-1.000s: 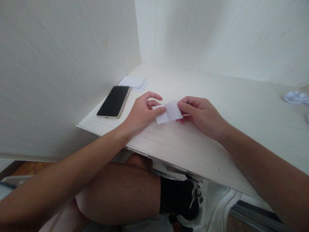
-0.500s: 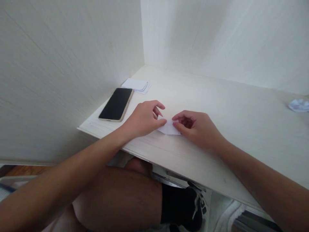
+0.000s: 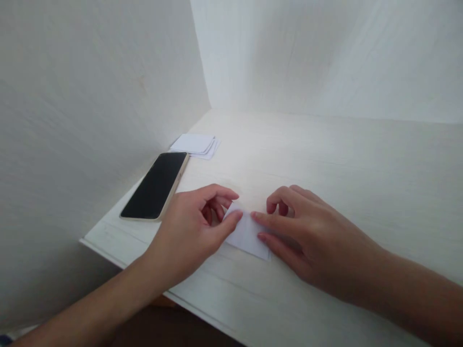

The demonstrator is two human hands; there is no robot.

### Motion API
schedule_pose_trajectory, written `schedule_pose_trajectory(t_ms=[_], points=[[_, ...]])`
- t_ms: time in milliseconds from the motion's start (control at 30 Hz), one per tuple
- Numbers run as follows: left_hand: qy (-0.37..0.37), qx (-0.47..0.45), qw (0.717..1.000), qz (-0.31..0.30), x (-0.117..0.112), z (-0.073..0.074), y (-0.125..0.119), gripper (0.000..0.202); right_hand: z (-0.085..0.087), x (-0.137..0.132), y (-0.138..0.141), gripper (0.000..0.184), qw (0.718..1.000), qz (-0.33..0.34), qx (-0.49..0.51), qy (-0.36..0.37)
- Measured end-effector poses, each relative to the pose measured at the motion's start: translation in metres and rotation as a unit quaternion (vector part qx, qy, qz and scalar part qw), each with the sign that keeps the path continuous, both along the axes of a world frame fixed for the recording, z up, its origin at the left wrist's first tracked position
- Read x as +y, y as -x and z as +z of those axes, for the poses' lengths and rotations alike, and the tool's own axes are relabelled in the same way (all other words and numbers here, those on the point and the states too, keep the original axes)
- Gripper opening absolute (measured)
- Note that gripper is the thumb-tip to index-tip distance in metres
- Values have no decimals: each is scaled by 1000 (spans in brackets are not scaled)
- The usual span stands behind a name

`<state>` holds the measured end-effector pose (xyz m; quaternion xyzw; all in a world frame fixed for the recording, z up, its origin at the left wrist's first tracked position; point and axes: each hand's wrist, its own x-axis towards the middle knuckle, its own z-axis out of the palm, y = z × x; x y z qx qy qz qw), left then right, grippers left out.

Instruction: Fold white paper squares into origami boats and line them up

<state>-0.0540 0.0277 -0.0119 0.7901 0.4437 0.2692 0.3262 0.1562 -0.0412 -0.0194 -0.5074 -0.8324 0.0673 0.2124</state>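
A small folded piece of white paper (image 3: 248,238) lies on the white desk in front of me, its near edge angled down to the right. On its left side my left hand (image 3: 202,221) grips it, thumb on top and the other fingers curled behind the far edge. My right hand (image 3: 307,231) pinches the right part, with the index fingertip at the top edge and the thumb lower on the sheet. Its remaining fingers are curled in. The paper's underside is hidden.
A phone with a dark screen (image 3: 155,185) lies left of my left hand. Behind it, a stack of white paper pieces (image 3: 193,143) rests by the left wall panel (image 3: 108,96). The white desk (image 3: 347,159) meets a back panel, and its front edge runs below my left forearm.
The view has shifted closer to the desk. My right index finger has moved to the paper's top edge and its thumb has come apart from it. The crumpled paper at right is out of view.
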Motion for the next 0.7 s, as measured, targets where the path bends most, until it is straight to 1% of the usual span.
schedule_pose_trajectory(t_ms=[100,167,233,300,400,467,567,700], points=[[16,-30,999,14,-1,-3,3,18,-3,-2,-1,20,1000,-3,6,-7],[7,-23,1000,7,-1,-5,4,16,-4,-2,-2,19,1000,-4,5,-12],[-20,-9,1000,-10,-1,-5,5,11,-4,-2,-3,20,1000,-2,6,-13],[-69,5,997,-37,-2,-4,5,2,-3,-2,-2,21,1000,1,6,-12],[-159,16,982,-97,-4,-2,6,11,-1,-2,-1,23,1000,0,-2,-14],[-202,17,971,-130,-4,-2,8,15,0,-2,-1,23,1000,-1,-11,-16],[-237,30,957,-166,-4,-2,10,17,0,-2,0,25,999,-5,-25,-19],[-260,38,939,-221,-3,-2,13,21,1,-2,1,25,999,-8,-37,-19]])
